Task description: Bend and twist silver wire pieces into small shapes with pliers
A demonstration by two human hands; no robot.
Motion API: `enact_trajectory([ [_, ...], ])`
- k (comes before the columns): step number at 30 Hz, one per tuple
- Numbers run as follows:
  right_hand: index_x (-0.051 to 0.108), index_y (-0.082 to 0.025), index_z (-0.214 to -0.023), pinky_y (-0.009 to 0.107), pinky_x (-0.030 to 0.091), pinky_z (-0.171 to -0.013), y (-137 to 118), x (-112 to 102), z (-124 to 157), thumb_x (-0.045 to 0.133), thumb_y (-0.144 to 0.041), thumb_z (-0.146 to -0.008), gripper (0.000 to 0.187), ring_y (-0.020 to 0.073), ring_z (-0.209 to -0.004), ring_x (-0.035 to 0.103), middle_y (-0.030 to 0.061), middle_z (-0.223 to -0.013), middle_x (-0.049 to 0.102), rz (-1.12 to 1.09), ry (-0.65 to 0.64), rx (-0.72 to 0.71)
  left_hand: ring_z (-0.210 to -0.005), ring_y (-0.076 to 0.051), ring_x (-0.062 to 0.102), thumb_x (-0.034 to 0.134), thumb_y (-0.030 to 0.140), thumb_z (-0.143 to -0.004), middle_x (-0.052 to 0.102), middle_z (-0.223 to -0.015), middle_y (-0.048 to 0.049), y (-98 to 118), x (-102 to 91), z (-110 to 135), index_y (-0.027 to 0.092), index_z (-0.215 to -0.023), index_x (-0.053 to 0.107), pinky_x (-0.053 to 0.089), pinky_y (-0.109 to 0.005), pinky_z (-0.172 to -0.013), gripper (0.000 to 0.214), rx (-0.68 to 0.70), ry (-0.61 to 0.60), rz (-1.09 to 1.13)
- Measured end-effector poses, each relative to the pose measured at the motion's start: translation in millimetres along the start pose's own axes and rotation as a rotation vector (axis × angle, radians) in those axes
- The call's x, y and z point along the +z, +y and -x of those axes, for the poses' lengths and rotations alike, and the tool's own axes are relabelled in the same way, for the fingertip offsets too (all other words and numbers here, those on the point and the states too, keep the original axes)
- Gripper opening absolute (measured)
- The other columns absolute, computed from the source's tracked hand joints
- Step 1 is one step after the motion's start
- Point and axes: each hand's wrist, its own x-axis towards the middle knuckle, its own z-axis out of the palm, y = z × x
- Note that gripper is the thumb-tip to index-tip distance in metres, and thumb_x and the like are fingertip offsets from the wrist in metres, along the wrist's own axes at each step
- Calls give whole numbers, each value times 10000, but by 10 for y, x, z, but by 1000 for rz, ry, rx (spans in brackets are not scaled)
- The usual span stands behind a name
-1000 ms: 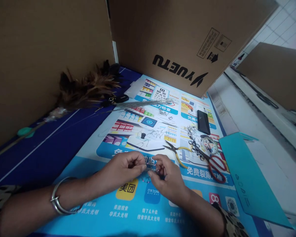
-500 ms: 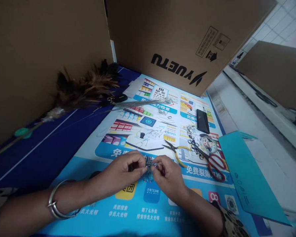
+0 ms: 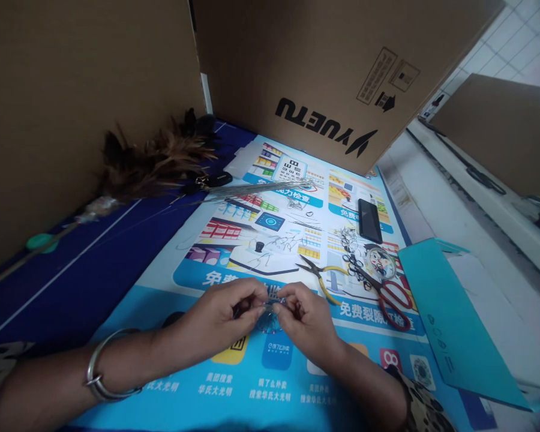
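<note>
My left hand [image 3: 238, 306] and my right hand [image 3: 303, 315] meet over the printed mat, both closed in a pinch. Between their fingertips is a small beaded wire piece [image 3: 269, 324], thin and silvery with tiny pinkish and bluish dots; its exact form is too small to tell and partly hidden by the fingers. Just beyond my right hand lie pliers [image 3: 323, 276] with yellow handles, jaws apart. Scissors [image 3: 393, 300] with red handles rest further right, by a cluster of small black rings [image 3: 357, 267]. Loose bent wires [image 3: 281, 241] are scattered ahead of my hands.
A bundle of long thin wires [image 3: 265, 188] lies across the mat's far part. A black phone [image 3: 369, 221], a round tin [image 3: 381, 263] and a turquoise folder [image 3: 459, 324] are on the right. A feather duster [image 3: 157, 159] lies left. Cardboard boxes [image 3: 261, 60] wall the back.
My left hand has shifted slightly, its fingers moving a little at the wire piece. My right hand stays nearly in place. Everything else is unmoved.
</note>
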Motion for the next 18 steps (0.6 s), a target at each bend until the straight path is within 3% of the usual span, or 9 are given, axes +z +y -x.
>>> enact_trajectory([
  [9,516,-188,-950,196,336,-481,-29,-1,14,532,-221,-782,172,83,-529,414,-51,-638,434,-224,3,31,-604,-100,386,497,229,-808,411,-660,44,-33,-40,-37,178,-782,483,325,-208,-534,60,-106,61,261],
  [18,519,-192,-918,204,338,-482,-32,-28,-10,521,-227,-803,121,86,-525,425,-53,-625,439,-274,21,50,-591,-91,389,514,224,-802,412,-662,52,-27,-30,-70,183,-831,467,335,-201,-533,69,-134,4,343],
])
